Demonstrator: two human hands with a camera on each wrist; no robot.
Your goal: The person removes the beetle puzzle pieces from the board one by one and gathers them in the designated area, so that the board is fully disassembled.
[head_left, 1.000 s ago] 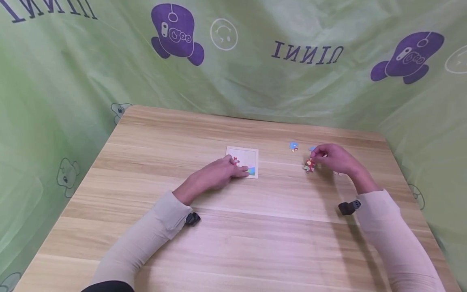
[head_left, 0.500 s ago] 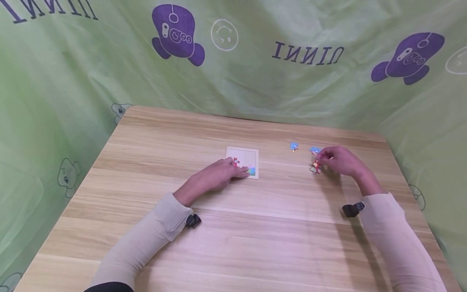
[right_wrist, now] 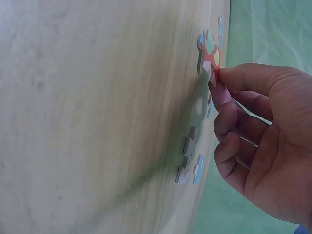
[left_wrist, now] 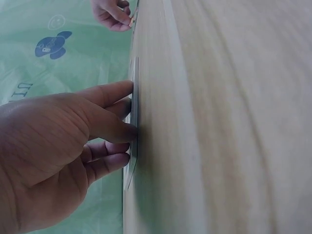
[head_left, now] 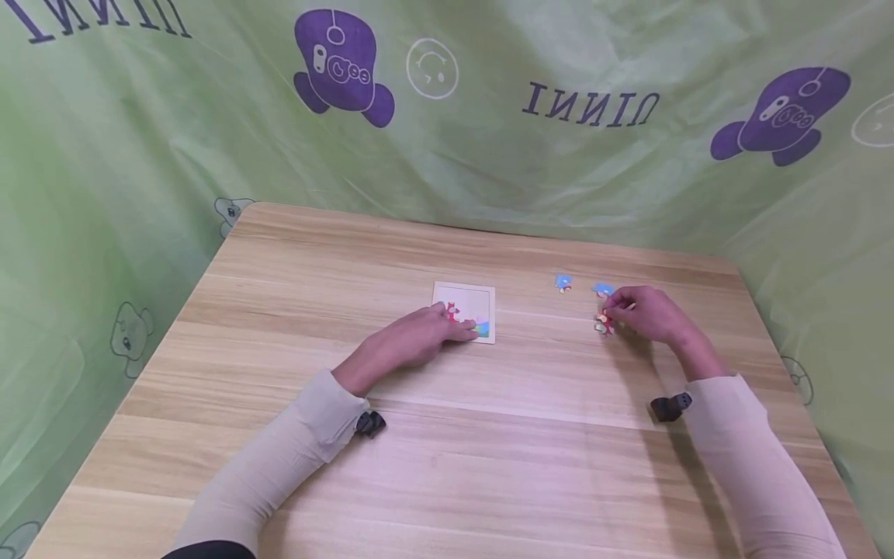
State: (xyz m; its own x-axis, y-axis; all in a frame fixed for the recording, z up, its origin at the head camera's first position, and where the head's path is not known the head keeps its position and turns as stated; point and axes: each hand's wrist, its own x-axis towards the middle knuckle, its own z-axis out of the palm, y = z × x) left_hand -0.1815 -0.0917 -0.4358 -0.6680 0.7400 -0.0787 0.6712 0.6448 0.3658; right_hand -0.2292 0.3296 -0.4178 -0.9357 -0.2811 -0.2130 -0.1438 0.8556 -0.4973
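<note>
My left hand [head_left: 419,335] rests on a small square puzzle tray [head_left: 492,310], fingers fairly straight on its surface. Inside the tray lie a red piece [head_left: 451,312] and a blue-green piece [head_left: 482,328], both partly covered by the fingers. From the side, the left wrist view shows these fingertips touching the thin tray [left_wrist: 137,73]. Between thumb and forefinger, my right hand [head_left: 646,312] pinches a red jigsaw piece [right_wrist: 210,53]. That piece sits at a slant close to the tabletop; whether it touches the wood I cannot tell. The other right fingers are curled.
Two blue jigsaw pieces, one farther left [head_left: 563,281] and one near the right fingertips [head_left: 603,289], lie on the wooden table [head_left: 447,458]. More loose pieces [right_wrist: 187,146] lie beside the right hand in the right wrist view. A green printed curtain [head_left: 461,171] hangs behind the table.
With the red jigsaw piece pinched, my right hand has moved slightly right and toward me, uncovering more of a blue piece. My left hand stays on the tray.
</note>
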